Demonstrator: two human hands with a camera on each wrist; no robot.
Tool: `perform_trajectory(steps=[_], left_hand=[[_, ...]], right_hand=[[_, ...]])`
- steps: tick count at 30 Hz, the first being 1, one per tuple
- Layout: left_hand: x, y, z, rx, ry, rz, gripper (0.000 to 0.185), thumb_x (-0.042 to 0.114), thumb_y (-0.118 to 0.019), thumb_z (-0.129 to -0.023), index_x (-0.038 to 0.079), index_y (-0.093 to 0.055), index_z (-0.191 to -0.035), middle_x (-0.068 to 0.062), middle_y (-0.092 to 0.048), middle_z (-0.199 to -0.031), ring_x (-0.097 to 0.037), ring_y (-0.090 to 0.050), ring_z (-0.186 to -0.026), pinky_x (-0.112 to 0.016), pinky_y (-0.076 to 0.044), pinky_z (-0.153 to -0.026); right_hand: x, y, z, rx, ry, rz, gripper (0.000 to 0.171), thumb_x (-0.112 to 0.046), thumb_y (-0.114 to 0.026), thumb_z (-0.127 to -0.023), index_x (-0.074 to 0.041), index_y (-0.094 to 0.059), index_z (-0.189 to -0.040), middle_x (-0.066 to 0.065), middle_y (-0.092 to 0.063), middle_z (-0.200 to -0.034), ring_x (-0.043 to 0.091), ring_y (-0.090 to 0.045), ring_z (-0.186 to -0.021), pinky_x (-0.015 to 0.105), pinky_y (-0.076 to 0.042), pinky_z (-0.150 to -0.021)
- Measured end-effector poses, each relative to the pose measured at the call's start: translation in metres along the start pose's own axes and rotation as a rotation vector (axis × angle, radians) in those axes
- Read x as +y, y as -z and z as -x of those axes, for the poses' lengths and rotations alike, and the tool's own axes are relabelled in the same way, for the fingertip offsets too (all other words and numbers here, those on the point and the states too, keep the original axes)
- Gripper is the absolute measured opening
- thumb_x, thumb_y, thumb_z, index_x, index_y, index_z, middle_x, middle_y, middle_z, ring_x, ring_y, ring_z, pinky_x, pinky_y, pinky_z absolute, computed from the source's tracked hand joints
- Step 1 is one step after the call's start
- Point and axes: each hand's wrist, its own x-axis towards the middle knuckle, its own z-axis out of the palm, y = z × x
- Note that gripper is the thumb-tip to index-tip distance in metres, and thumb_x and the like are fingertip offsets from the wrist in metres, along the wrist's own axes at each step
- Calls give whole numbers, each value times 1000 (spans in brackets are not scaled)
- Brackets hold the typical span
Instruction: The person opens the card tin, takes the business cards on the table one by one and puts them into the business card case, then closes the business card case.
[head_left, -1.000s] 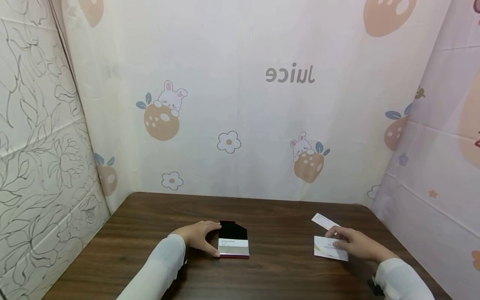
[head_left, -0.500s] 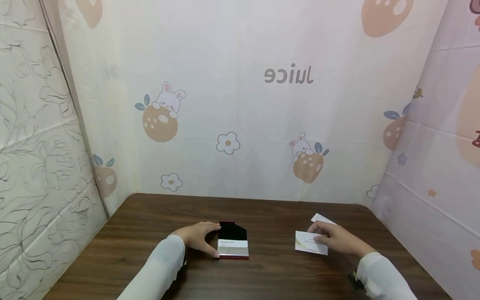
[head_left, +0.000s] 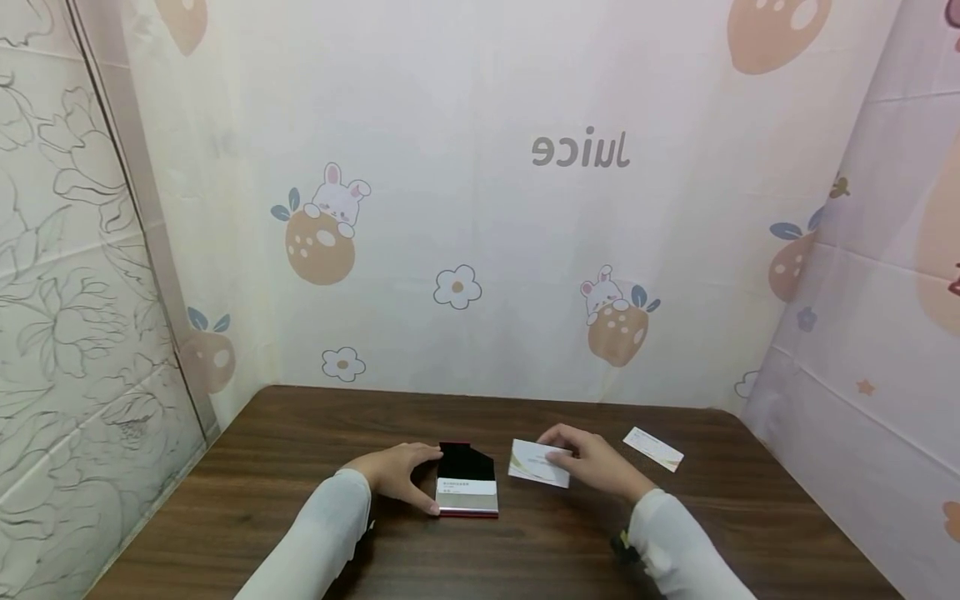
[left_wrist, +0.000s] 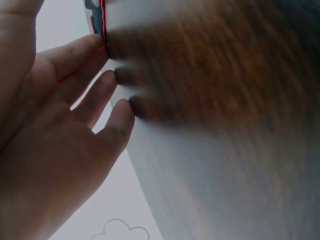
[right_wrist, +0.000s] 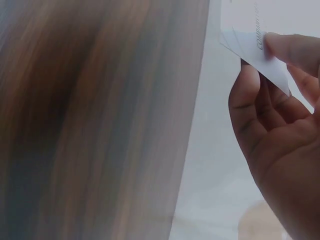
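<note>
An open business card case (head_left: 467, 502) lies on the table, with a black inner flap, a red edge and a white card (head_left: 471, 486) in it. At its left side my left hand (head_left: 397, 473) steadies it, thumb at the near corner and a finger at the flap. My right hand (head_left: 592, 460) pinches a white business card (head_left: 534, 463) between thumb and fingers, just right of the case and apart from it. Lettering shows on that held business card (right_wrist: 255, 42) in the right wrist view. In the left wrist view, only an edge of the case (left_wrist: 98, 20) shows.
Another white business card (head_left: 653, 449) lies on the brown wooden table (head_left: 300, 425), toward the right back. Printed curtains (head_left: 480, 208) stand along the table's back and sides.
My right hand has carried its business card left, from beside the other loose card to near the case. That other card is now uncovered. My left hand and the case have stayed put.
</note>
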Motion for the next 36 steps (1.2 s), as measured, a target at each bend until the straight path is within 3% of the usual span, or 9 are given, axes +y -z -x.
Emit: perform_trajectory(steps=[13,25,36], left_hand=[[0,-3,-5,7,-3,-10,94,52,-85,-76,10,-45,-151,-8,-42,-154,-30,-36,-142,-51,-32,-113],[7,-2,-1,13,4,3,95,48,-86,-76,6,-45,-150,-11,-44,-152,-30,-38,-140,-51,-33,-112],[6,-4,-1,-2,36,3,99,53,-84,-76,6,-42,-152,-9,-41,-154,-31,-36,-142,-52,-32,-112]], right_hand=[[-39,-51,-42,-51,60,-47,13,-23,-65,-100,-24,-68,-113,-12,-63,-94,12,-55,-84,30,-48,-74],[-44,-71,-55,-61,98,-38,14,-17,-66,-99,-21,-68,-112,-11,-64,-95,10,-56,-84,29,-48,-76],[-49,-80,-56,-85,72,-1,15,-15,-68,-97,-20,-68,-111,-9,-59,-90,10,-53,-81,30,-47,-74]])
